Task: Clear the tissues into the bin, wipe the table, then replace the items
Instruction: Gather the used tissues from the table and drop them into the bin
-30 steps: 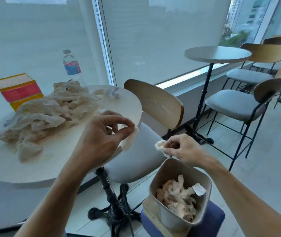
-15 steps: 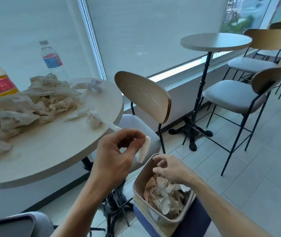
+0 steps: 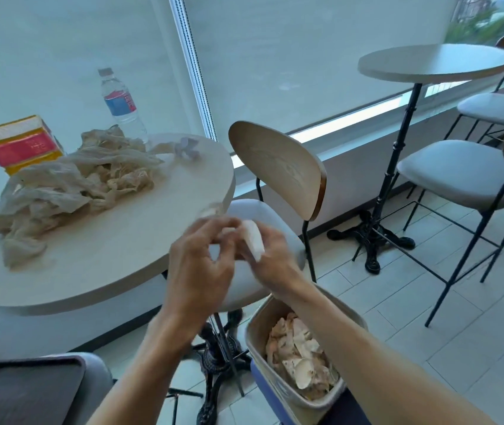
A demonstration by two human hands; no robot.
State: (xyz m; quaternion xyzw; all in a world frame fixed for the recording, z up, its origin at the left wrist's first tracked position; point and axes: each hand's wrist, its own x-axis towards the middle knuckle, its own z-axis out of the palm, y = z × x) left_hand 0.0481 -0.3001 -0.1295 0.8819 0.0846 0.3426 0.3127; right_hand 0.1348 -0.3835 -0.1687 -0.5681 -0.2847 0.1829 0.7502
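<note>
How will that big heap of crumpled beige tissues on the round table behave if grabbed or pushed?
The heap of crumpled beige tissues looks thin and creased, so probably floppy and very light. It sprawls in loose strands across the round pale table, so one grab would likely lift only part and trail the rest. Pushed, it should bunch and slide, not roll.

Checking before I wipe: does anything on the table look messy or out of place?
Yes: a big heap of crumpled tissues sprawls over the table, with another small wad near the far edge. Nothing looks spilled or broken.
</note>
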